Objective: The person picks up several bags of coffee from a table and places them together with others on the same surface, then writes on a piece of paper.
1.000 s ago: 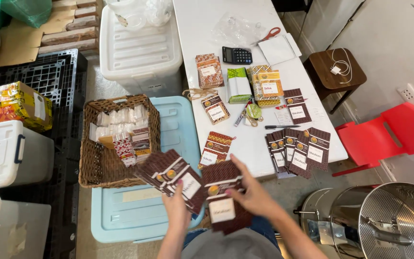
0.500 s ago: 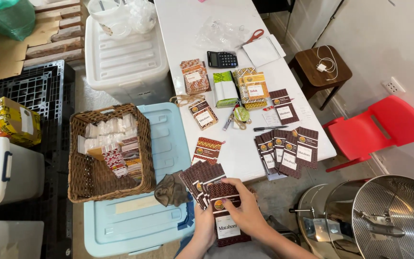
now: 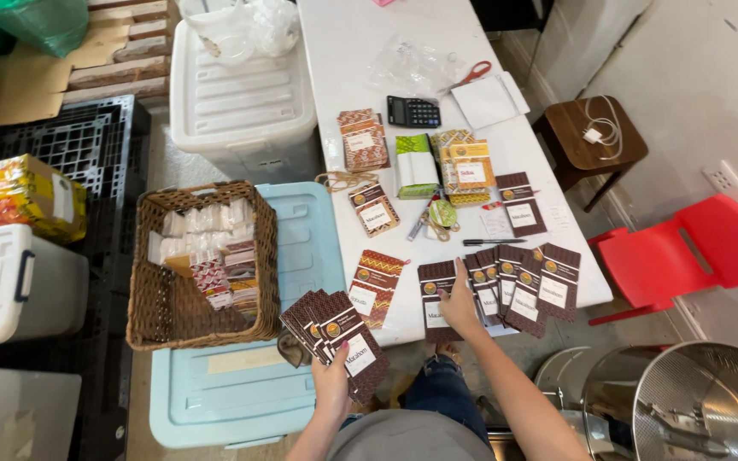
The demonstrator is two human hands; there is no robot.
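head view: the left hand (image 3: 332,382) at 6 o'clock grips a fanned stack of brown packets (image 3: 332,335) over the blue bin lid (image 3: 215,401). the right hand (image 3: 457,306) presses flat on a single brown packet (image 3: 435,294) at the white table (image 3: 360,60) edge, a row of packets (image 3: 527,282) at its 3 o'clock.
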